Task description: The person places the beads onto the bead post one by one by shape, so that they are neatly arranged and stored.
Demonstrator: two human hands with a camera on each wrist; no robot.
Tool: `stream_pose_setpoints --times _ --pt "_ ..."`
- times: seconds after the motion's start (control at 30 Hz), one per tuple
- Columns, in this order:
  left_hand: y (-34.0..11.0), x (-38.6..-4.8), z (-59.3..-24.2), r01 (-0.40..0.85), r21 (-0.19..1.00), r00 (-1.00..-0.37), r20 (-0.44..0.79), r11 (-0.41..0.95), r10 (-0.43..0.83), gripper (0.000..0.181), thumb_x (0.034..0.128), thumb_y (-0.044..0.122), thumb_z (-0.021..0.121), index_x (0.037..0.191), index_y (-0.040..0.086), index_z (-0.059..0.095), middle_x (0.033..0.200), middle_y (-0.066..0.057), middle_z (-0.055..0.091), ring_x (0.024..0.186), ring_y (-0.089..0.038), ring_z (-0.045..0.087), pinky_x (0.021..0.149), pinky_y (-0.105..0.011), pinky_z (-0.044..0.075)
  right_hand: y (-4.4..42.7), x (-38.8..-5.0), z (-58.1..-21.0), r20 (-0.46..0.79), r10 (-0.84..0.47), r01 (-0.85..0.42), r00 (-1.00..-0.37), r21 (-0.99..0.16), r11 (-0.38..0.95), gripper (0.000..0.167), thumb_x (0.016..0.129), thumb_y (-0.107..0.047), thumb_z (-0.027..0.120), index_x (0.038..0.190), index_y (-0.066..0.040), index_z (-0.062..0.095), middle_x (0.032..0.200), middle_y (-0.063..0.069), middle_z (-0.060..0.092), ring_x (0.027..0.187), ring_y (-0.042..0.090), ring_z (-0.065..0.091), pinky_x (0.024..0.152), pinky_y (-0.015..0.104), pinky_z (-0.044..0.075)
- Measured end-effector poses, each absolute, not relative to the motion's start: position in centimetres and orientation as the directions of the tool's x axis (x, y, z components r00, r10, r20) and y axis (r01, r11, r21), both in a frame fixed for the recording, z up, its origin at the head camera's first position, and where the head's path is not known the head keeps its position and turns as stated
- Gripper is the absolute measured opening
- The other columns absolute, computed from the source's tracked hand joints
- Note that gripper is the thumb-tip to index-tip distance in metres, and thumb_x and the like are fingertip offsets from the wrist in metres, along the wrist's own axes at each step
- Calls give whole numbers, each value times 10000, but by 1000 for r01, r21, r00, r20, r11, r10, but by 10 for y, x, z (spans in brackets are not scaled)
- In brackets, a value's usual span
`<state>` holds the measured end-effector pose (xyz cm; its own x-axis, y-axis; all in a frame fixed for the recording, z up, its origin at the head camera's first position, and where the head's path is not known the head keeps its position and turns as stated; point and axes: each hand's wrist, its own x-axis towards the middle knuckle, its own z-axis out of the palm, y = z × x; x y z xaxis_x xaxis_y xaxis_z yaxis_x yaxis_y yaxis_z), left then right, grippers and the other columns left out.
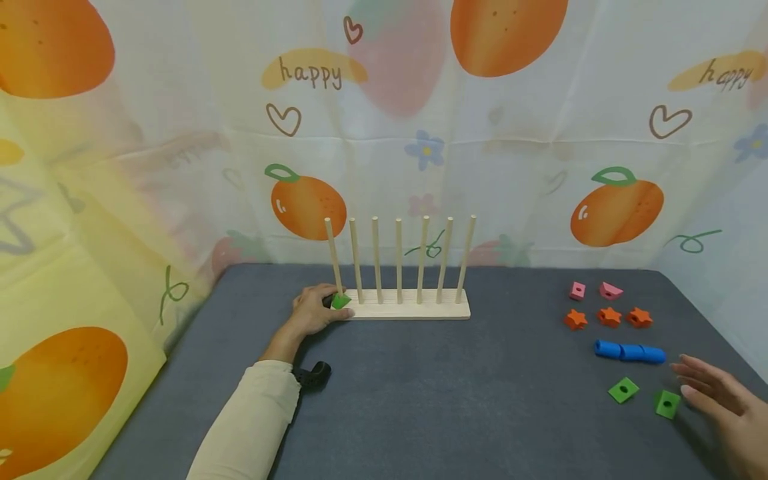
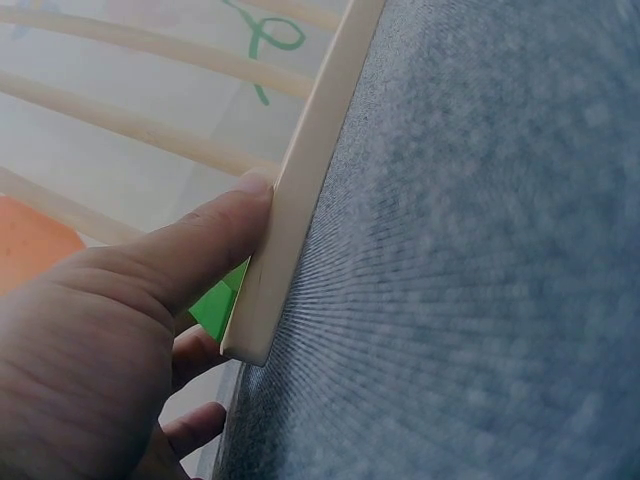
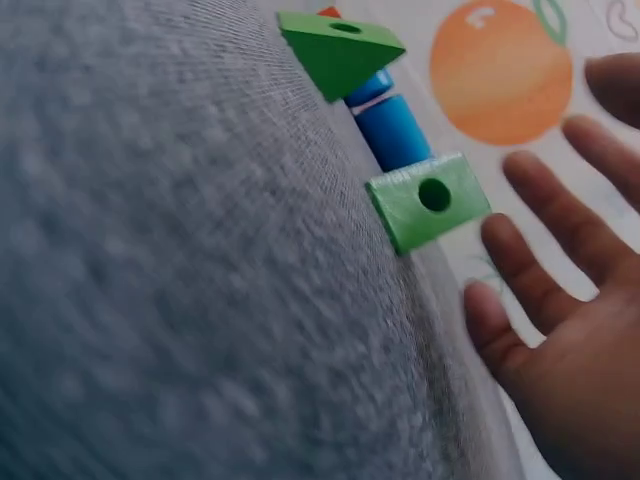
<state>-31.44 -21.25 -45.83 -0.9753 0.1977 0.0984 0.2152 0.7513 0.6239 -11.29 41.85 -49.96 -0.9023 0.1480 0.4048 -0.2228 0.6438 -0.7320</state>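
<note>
Near the middle of the head view, the left hand [image 1: 312,312] grips the left end of the wooden peg board [image 1: 414,311], thumb against its front edge, beside a green triangular block [image 1: 341,302] at the foot of the leftmost peg. Its pale sleeve [image 1: 249,417] slants up from the bottom edge. At lower right, the right hand [image 1: 726,407] reaches inward, fingers extended and spread, holding nothing, just beside a pierced green block [image 1: 667,404].

Pale rack [image 1: 414,311], green blocks [image 1: 663,409], 3 blue cylinders [image 1: 632,352], orange stars [image 1: 609,317], pink blocks [image 1: 611,291]; fruit-print curtain [image 1: 498,167].
</note>
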Motion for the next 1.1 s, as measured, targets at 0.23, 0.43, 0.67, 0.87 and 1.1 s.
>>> stream_pose_setpoints --times 0.23,0.43,0.67,0.87,1.1 --pt "-211 -315 -460 222 631 -973 100 743 206 583 778 357 819 1282 123 645 1351 -111 533 1294 -392 320 1022 -596 126 415 -101 -494 264 34 -175 -964 -724 667 533 983 121 399 1490 -26 323 1214 -267 437 1067 -133 416 774 103 404" --pt "-214 -316 -462 214 631 -975 96 746 199 585 781 359 817 1287 125 641 1358 -100 528 1297 -380 315 1024 -591 113 405 -105 -486 147 39 -65 -988 -643 763 409 967 105 450 1376 94 439 1171 -66 541 961 -217 371 676 137 466" --pt "-214 -317 -461 210 633 -976 88 746 199 574 777 363 819 1273 129 651 1358 -106 529 1304 -387 308 1023 -592 114 398 -107 -487 189 72 -53 -979 -581 812 313 961 22 556 1267 89 566 1106 50 645 851 -227 417 595 214 512" --pt "-214 -317 -462 197 638 -978 77 745 193 566 779 364 818 1268 135 652 1376 -108 516 1316 -390 291 1031 -590 100 396 -107 -490 279 145 -63 -949 -620 782 258 973 -5 555 1207 92 600 994 -252 554 798 -156 504 576 189 498" --pt "-213 -317 -461 202 636 -977 80 745 196 562 778 359 819 1267 136 654 1372 -109 520 1320 -396 287 1032 -596 99 395 -107 -488 373 301 -101 -878 -759 644 321 984 39 501 1299 46 561 1029 -311 522 888 -151 531 669 86 458"
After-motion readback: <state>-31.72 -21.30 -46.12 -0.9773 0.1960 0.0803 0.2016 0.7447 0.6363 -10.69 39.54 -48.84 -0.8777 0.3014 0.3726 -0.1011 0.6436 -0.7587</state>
